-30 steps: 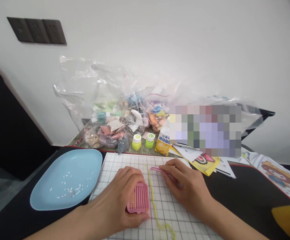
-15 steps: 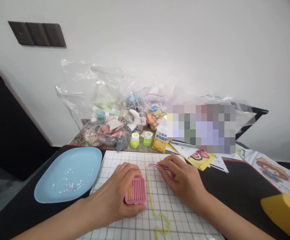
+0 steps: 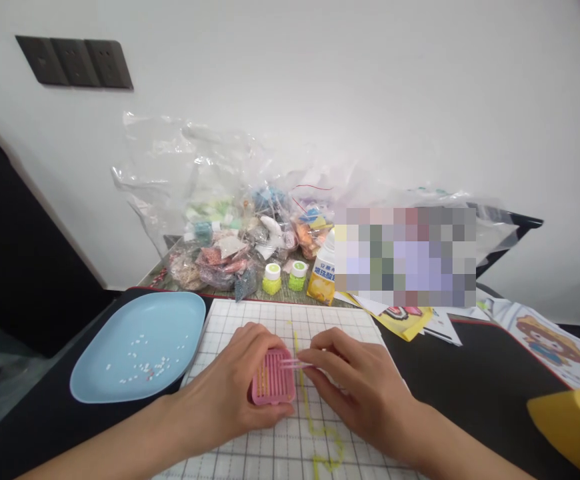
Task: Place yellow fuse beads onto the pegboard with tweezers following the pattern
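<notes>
My left hand [image 3: 253, 380] is wrapped round a small pink ridged tray [image 3: 275, 377], tilted toward me above the gridded board. Tiny yellow beads sit in the grooves at its left side. In my right hand [image 3: 355, 383] is a pair of pink tweezers [image 3: 295, 363], pinched between thumb and fingers. Their tips reach over the tray's right part; whether they grip a bead is too small to tell. Between the hands, a line of yellow-green beads [image 3: 306, 400] runs down the white gridded board [image 3: 250, 453] and bends into a zigzag near the front.
A blue plate [image 3: 90, 360] with white beads lies at the left. Behind the board stand two small bead jars [image 3: 271, 280], a yogurt carton [image 3: 321, 280] and plastic bags [image 3: 225, 257] of beads. Papers [image 3: 405, 323] and a yellow tape roll [image 3: 570, 427] lie at the right.
My right hand has moved down and left, bringing the tweezers from beside the top of the bead line to over the pink tray. My left hand still holds the tray in nearly the same place.
</notes>
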Demonstrator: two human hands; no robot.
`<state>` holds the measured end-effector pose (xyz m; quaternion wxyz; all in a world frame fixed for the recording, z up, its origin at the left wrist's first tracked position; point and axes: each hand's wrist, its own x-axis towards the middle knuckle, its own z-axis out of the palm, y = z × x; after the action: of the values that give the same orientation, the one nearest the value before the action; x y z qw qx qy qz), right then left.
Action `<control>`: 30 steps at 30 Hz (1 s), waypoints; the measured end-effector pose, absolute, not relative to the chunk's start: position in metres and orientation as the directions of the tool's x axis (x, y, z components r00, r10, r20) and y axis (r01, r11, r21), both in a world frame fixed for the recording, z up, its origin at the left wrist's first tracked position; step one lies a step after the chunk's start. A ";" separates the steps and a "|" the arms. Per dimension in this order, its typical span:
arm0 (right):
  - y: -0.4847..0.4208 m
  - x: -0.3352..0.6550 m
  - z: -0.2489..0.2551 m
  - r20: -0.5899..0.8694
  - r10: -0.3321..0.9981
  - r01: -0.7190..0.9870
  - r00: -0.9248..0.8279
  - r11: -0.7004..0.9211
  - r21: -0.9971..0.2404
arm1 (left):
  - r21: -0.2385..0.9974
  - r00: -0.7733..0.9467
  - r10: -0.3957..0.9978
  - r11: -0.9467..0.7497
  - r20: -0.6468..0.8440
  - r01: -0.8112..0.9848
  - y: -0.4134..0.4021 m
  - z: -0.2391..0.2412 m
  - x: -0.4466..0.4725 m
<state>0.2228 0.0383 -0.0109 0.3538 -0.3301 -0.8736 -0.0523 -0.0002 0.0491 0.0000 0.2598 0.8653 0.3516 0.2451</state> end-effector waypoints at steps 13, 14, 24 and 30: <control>0.039 0.217 -0.019 0.640 0.498 0.561 -0.585 0.818 -0.124 | 0.602 0.649 0.713 -0.648 0.265 0.466 0.051 -0.005 -0.001; 0.039 0.217 -0.019 0.641 0.496 0.561 -0.586 0.819 -0.121 | 0.600 0.652 0.710 -0.652 0.267 0.464 0.051 -0.005 -0.001; 0.039 0.216 -0.018 0.641 0.510 0.566 -0.573 0.812 -0.140 | 0.589 0.653 0.707 -0.659 0.272 0.468 0.051 -0.005 0.001; 0.039 0.218 -0.015 0.651 0.539 0.570 -0.534 0.799 -0.194 | 0.591 0.654 0.705 -0.660 0.274 0.464 0.050 -0.004 0.000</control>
<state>0.2182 0.0386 -0.0147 0.3644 -0.3165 -0.8756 -0.0212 0.0004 0.0504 -0.0043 0.2424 0.8766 0.3334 0.2484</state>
